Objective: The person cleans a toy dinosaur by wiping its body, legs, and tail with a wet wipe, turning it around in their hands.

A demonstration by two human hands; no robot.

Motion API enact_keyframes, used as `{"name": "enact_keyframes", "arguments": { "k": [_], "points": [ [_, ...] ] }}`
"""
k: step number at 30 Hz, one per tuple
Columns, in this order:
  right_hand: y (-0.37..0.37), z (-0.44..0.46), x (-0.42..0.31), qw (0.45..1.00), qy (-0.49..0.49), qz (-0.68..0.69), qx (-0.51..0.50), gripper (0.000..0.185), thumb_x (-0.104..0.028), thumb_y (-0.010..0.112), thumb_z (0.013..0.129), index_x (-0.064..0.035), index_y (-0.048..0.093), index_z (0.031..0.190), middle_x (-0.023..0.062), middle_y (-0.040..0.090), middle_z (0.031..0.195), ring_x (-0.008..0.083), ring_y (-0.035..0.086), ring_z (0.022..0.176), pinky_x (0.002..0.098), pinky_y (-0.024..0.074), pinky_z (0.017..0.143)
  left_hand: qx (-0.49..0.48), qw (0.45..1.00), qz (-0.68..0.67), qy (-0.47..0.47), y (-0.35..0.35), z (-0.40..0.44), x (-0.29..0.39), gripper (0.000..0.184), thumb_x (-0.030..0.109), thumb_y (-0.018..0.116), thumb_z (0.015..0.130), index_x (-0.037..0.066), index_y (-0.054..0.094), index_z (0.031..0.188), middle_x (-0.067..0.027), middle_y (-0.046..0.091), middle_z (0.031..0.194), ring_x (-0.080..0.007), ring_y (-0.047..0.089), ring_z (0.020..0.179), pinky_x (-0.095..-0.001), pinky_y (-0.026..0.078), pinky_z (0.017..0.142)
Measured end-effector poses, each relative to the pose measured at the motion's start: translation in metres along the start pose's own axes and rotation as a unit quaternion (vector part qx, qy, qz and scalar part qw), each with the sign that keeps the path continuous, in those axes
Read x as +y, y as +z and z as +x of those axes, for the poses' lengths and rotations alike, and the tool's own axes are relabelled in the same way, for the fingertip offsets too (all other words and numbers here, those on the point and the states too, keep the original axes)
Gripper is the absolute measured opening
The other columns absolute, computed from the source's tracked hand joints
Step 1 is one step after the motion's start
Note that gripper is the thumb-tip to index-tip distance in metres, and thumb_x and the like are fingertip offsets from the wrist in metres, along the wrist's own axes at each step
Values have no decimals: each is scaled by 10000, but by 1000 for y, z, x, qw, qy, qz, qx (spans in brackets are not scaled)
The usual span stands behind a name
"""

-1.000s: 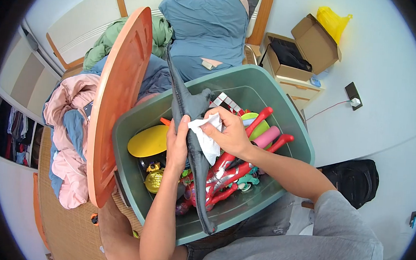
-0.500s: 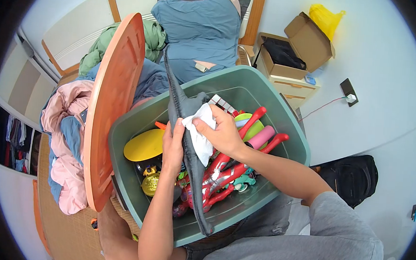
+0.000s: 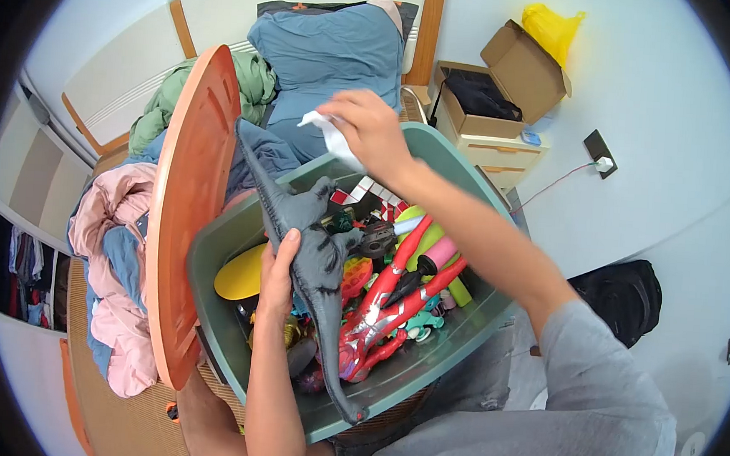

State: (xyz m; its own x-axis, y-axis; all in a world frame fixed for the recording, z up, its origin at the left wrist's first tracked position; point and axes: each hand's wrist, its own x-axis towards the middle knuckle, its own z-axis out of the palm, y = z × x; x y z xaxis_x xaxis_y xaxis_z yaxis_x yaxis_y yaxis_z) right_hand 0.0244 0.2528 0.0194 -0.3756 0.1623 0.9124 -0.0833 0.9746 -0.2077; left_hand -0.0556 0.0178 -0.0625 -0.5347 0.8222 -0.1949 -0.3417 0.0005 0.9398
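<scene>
My left hand (image 3: 277, 277) is closed around the body of a grey long-necked toy dinosaur (image 3: 317, 263), holding it over a green plastic bin (image 3: 459, 330). One slender end of the dinosaur points up past the bin's far rim, the other down to the near rim. Raised above the far rim, my right hand (image 3: 371, 132) pinches a crumpled white cloth or tissue (image 3: 337, 143), apart from the dinosaur. Beneath lie a red and silver toy figure (image 3: 381, 312), a yellow oval piece (image 3: 239, 273), a pink cylinder (image 3: 438, 255) and a red-and-white checked piece (image 3: 369, 195).
An orange lid (image 3: 190, 217) stands upright against the bin's left side. Behind are a bed with a blue pillow (image 3: 334, 50) and pink bedding (image 3: 120, 205). An open cardboard box (image 3: 493, 123) sits on a small cabinet (image 3: 499, 159); a black bag (image 3: 619, 302) lies at right.
My right hand has lifted the white cloth off the dinosaur, up and away toward the far rim. The dinosaur has turned in my left hand, showing more of its side and legs.
</scene>
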Motion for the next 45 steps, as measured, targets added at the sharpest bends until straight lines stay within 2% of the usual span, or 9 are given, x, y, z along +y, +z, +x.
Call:
{"name": "enact_keyframes", "arguments": {
  "k": [4, 9, 14, 17, 21, 25, 31, 43, 45],
  "points": [
    [41, -23, 49, 876, 10, -133, -464, 142, -178, 568, 848, -66, 656, 852, 167, 674, 896, 401, 643, 851, 475, 504, 764, 18, 998, 48, 22, 10, -6, 6, 644, 437, 666, 863, -48, 512, 1259, -110, 588, 1133, -179, 555, 1005, -302, 427, 915],
    [-61, -70, 131, 921, 257, -72, -283, 174, -133, 551, 825, -66, 690, 904, 185, 671, 826, 342, 655, 739, 443, 522, 672, 19, 999, 19, 17, 8, -6, 1, 602, 436, 653, 874, -37, 527, 1226, -88, 595, 1100, -160, 556, 975, -293, 435, 881],
    [-343, -146, 180, 565, 332, -525, -543, 184, -166, 640, 751, -14, 718, 818, 191, 702, 863, 329, 692, 821, 462, 536, 699, -4, 1000, -16, 5, 7, -7, 6, 611, 429, 651, 879, -40, 521, 1248, -96, 602, 1113, -170, 559, 991, -300, 424, 911],
    [-392, -137, 141, 530, 289, -496, -624, 189, -136, 608, 735, 8, 710, 801, 209, 697, 840, 347, 690, 845, 463, 541, 709, 10, 998, 61, 14, 11, -7, 7, 640, 425, 664, 872, -47, 510, 1277, -103, 600, 1158, -187, 561, 1031, -304, 410, 943],
    [-376, -122, 88, 738, 640, -103, -185, 312, -295, 553, 964, -14, 676, 1018, 64, 697, 806, 176, 670, 710, 310, 501, 571, -2, 999, 36, -9, -10, 7, -9, 586, 409, 668, 878, -19, 533, 1255, -85, 611, 1112, -168, 578, 991, -305, 448, 897],
    [-337, -112, 42, 599, 578, 535, 142, 410, -234, 461, 991, -5, 475, 1330, 164, 558, 1308, 333, 590, 1131, 445, 520, 890, -10, 1000, 2, -7, -6, 4, -7, 622, 406, 649, 890, -35, 486, 1297, -98, 580, 1165, -171, 573, 1009, -304, 458, 895],
    [-266, -89, -30, 442, 532, 710, 132, 425, -275, 465, 991, -46, 473, 1348, 150, 539, 1345, 358, 550, 1186, 475, 472, 944, -12, 999, 27, -14, -6, 3, -6, 638, 398, 638, 899, -39, 459, 1327, -109, 564, 1203, -183, 561, 1049, -310, 440, 934],
    [-231, -83, -54, 506, 512, 694, 18, 372, -329, 463, 1016, -63, 539, 1264, 122, 628, 1215, 231, 671, 959, 365, 543, 842, -20, 999, 27, -13, -6, 4, -4, 599, 387, 633, 904, -31, 478, 1304, -96, 584, 1158, -176, 573, 1009, -305, 454, 902],
    [-257, -81, -56, 746, 581, 326, 13, 380, -309, 553, 982, 2, 579, 1198, 104, 669, 1094, 179, 659, 924, 329, 549, 775, -13, 999, 28, -16, 1, -1, 2, 601, 415, 635, 896, -41, 503, 1266, -103, 596, 1127, -179, 583, 985, -311, 462, 887]
  ]
}}
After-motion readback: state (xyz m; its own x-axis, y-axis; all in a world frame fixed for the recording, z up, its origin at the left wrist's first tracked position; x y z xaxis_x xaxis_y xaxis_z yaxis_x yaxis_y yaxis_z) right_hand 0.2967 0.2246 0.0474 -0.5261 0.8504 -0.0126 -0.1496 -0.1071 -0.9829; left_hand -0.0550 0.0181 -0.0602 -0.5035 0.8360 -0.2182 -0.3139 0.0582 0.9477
